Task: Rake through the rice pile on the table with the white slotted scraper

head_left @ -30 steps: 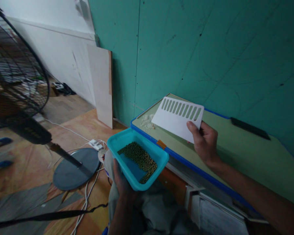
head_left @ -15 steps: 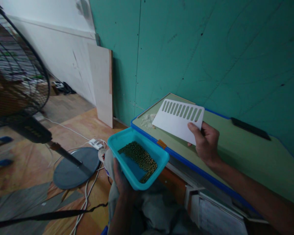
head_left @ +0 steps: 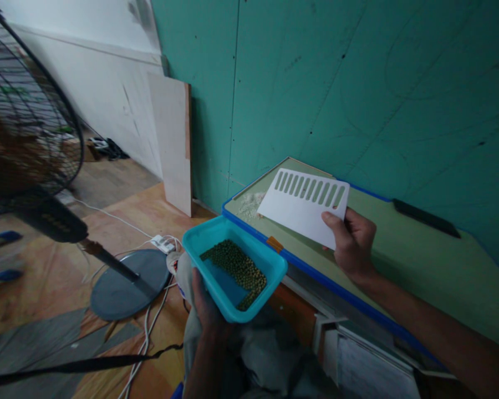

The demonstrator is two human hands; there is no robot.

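Observation:
My left hand (head_left: 205,307) grips the near side of a turquoise plastic tray (head_left: 199,238) from below and holds it against the table's front edge. Small green beans (head_left: 235,269) lie in a heap inside the tray. My right hand (head_left: 351,241) is closed on the corner of a white slotted plastic card (head_left: 301,208), held tilted just above the green table top (head_left: 419,260). A small pile of pale crumbs (head_left: 249,204) lies on the table's far left corner, beside the card's edge.
A standing fan (head_left: 29,144) with a round base (head_left: 127,282) and cables (head_left: 149,327) fills the floor at left. A board (head_left: 172,141) leans on the teal wall. A dark flat bar (head_left: 426,218) lies at the table's back. The table has a blue rim (head_left: 328,285).
My right hand with the white card has shifted slightly to the right and up. The tray in my left hand has stayed in place.

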